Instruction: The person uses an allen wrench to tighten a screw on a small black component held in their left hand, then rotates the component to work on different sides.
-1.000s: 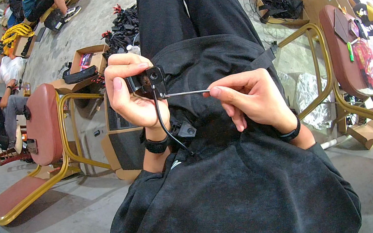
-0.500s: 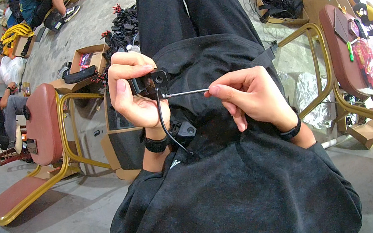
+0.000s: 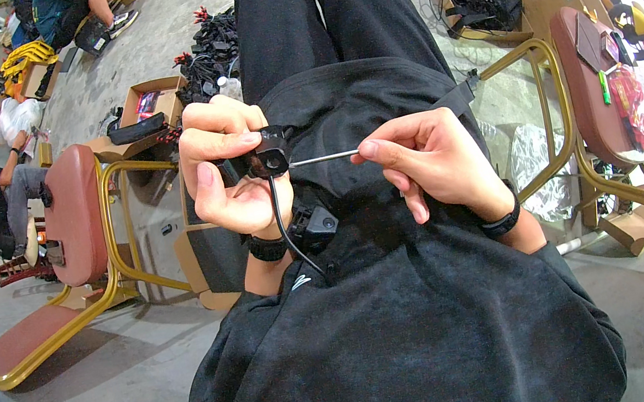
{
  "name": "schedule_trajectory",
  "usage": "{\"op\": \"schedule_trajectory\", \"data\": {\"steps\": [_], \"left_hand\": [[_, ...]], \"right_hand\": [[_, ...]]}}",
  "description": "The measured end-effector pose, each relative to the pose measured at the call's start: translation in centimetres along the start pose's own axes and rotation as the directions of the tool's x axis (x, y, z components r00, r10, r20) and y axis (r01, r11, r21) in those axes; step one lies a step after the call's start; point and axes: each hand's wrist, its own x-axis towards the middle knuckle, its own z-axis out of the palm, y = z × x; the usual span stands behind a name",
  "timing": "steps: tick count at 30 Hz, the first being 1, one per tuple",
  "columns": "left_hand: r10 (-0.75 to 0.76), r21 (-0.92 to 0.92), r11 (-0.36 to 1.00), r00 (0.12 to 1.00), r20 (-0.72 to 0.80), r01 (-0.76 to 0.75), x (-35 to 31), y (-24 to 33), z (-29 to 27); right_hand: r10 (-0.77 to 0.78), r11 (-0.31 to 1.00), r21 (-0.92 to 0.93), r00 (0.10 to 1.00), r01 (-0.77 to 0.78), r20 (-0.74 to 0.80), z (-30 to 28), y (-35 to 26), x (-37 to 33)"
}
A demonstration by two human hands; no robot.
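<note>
My left hand (image 3: 223, 167) is closed around a small black camera-like block (image 3: 273, 154) with a round opening in its face, held above my lap. A black cable (image 3: 282, 217) hangs from the block and runs down toward my wrist. Between the thumb and forefinger of my right hand (image 3: 435, 159) is a thin metal rod (image 3: 323, 158), held level, its kind not certain. Its far end reaches the lower right side of the block; the exact contact is too small to tell. Near my left wrist sits another small black camera (image 3: 319, 225).
Padded chairs with gold frames stand at left (image 3: 75, 214) and right (image 3: 591, 89). Beyond my knees lie a pile of black cables (image 3: 214, 52), an open cardboard box (image 3: 154, 101) and a box of black gear (image 3: 482, 9). Two other people are at the left.
My left hand has shifted slightly left and turned the block, so its round opening sits lower. The rod stays against its side; my right hand has barely moved.
</note>
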Motion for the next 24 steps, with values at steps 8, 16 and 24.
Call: {"op": "schedule_trajectory", "data": {"steps": [8,16,24], "left_hand": [[-0.070,-0.067,0.995,0.998,0.000,0.070,0.2,0.1,0.1],[-0.119,-0.115,0.987,0.992,-0.030,0.115,0.2,0.1,0.3],[-0.039,0.061,0.997,0.999,-0.030,0.040,0.2,0.0,0.3]], "right_hand": [[-0.030,0.999,-0.022,1.000,0.030,-0.009,0.3,0.2,-0.1],[-0.050,0.998,-0.025,0.999,0.049,-0.014,0.4,0.5,-0.3],[-0.319,0.909,-0.321,0.939,0.265,-0.128,0.9,1.1,-0.6]]}}
